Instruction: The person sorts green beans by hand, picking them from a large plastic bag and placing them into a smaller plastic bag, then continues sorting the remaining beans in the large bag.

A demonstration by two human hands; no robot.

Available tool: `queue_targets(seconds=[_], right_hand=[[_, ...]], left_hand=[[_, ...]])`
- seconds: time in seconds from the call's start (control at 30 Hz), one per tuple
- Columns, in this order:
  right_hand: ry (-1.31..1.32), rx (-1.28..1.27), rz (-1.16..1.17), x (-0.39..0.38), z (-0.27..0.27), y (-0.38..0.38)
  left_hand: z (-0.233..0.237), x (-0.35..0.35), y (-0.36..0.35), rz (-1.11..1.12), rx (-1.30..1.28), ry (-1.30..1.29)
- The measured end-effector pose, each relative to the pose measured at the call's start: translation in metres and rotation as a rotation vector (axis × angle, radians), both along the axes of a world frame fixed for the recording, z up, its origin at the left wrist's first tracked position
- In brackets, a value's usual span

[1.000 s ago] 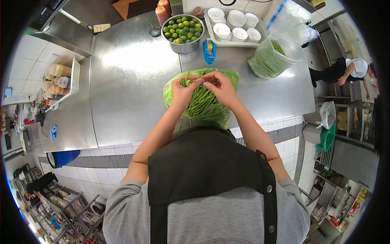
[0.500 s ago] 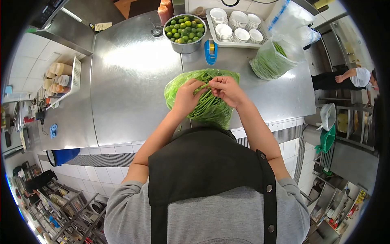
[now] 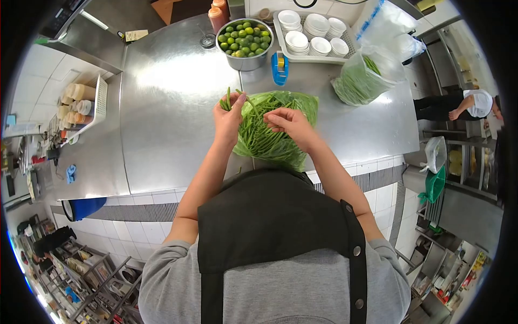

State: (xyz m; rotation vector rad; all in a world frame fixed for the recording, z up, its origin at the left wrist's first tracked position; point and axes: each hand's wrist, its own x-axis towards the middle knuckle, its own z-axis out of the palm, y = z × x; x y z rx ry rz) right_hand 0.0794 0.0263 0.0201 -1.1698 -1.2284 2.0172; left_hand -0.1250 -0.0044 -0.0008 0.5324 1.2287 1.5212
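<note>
Change since 0.5 s ago: left hand (image 3: 229,116) has shifted up and to the left, away from the right hand (image 3: 288,123); the two were together over the bag mouth, and are now apart.
Held item: small bunch of green beans (image 3: 226,100), three or four stalks as far as can be counted, ends sticking up past the fingers.
Left hand pose: fingers closed around the bunch, palm down, at the upper-left edge of the bean bag (image 3: 280,148); forearm straight.
Right hand pose: lies on the beans at the bag mouth, fingers curled down; cannot tell whether they pinch a stalk.
Bean bag: one, clear green plastic, open, lying on the steel counter (image 3: 172,108) near its front edge, directly ahead of the person.
Second bean bag (image 3: 359,81): one, to the right, well apart.
Lime bowl (image 3: 244,40): one metal bowl, full, behind the bean bag.
Tape dispenser (image 3: 279,67): one, blue, just beside the lime bowl.
Dish tray (image 3: 310,35): one, white, about six stacks of small white bowls.
Sauce bottles (image 3: 218,12): two, orange, at the counter's far edge.
Co-worker (image 3: 469,105): one person, far right, away from the counter.
</note>
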Motion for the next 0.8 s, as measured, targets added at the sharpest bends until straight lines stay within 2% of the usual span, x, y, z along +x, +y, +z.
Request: queue_targets(seconds=[0.1,0.2,0.3,0.4,0.5,0.6,0.63,0.73,0.77,0.8], right_hand=[[-0.276,0.257,0.086,-0.011,0.001,-0.005],[-0.389,0.459,0.037,-0.020,0.008,-0.011],[-0.271,0.655,0.086,-0.016,0.012,-0.007],[0.021,0.414,0.372,-0.011,0.023,-0.005],[-0.113,0.504,0.389,-0.004,0.011,0.004],[-0.596,0.742,0.202,0.005,-0.008,0.020],[-0.594,0.695,0.186,0.008,-0.009,0.022],[-0.556,0.919,0.016,0.014,-0.038,0.020],[-0.554,0.905,0.005,0.018,-0.046,0.020],[-0.551,0.889,-0.005,0.018,-0.049,0.019]], left_hand=[[0.007,0.009,0.000,0.079,0.006,0.110],[0.006,0.013,-0.001,0.084,0.090,0.278],[0.002,0.014,0.000,0.128,0.084,0.291],[0.007,0.012,-0.004,0.103,-0.029,0.066],[0.007,0.001,-0.004,0.107,-0.032,-0.089],[-0.001,-0.009,-0.001,0.090,-0.045,-0.430],[0.001,-0.008,-0.001,0.094,-0.061,-0.572],[-0.007,-0.003,-0.006,-0.169,-0.204,-0.110],[-0.005,0.004,-0.008,-0.203,-0.337,0.191],[-0.008,0.008,-0.011,-0.281,-0.293,0.415]])
